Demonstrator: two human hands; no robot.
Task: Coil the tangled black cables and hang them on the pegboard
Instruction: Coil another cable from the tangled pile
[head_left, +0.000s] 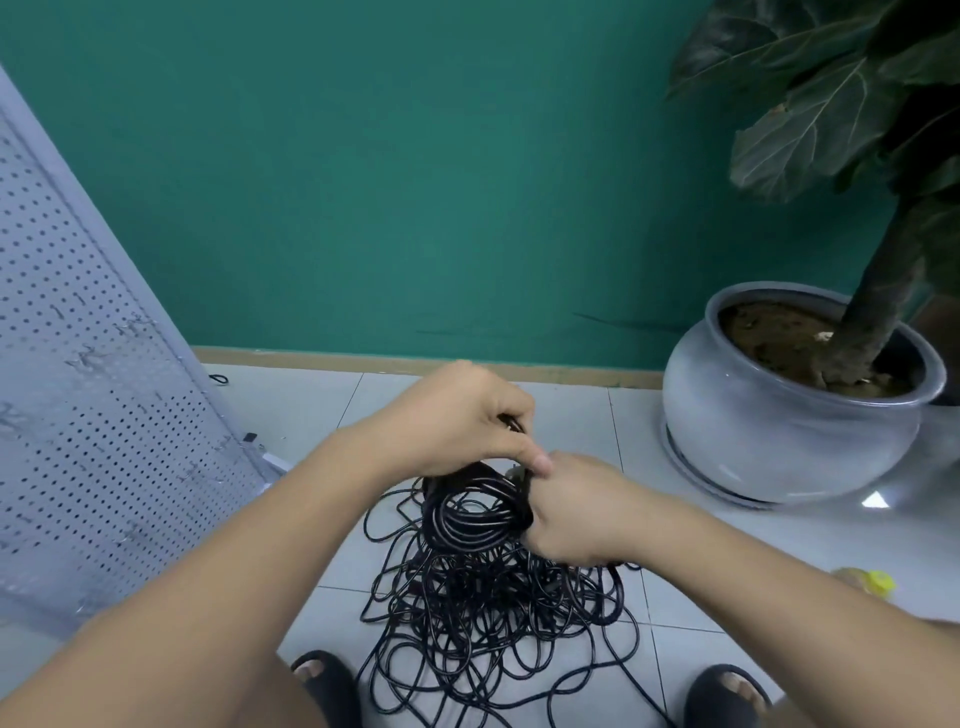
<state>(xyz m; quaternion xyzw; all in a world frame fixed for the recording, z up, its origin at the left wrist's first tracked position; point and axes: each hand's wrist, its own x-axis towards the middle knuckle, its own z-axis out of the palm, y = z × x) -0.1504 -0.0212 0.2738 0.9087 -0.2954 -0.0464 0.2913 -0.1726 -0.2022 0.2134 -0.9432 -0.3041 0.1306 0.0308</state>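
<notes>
The task was only partly done. The right hand (576, 512) held a neat coil (475, 522) of black cable above the floor (727, 582), fingers closed around its side, and the left hand (462, 421) pinched a strand at its top. Below, a large tangled pile (483, 618) was still loose — and the pegboard (88, 395), leaning at the left, carried no cable that I could see.
</notes>
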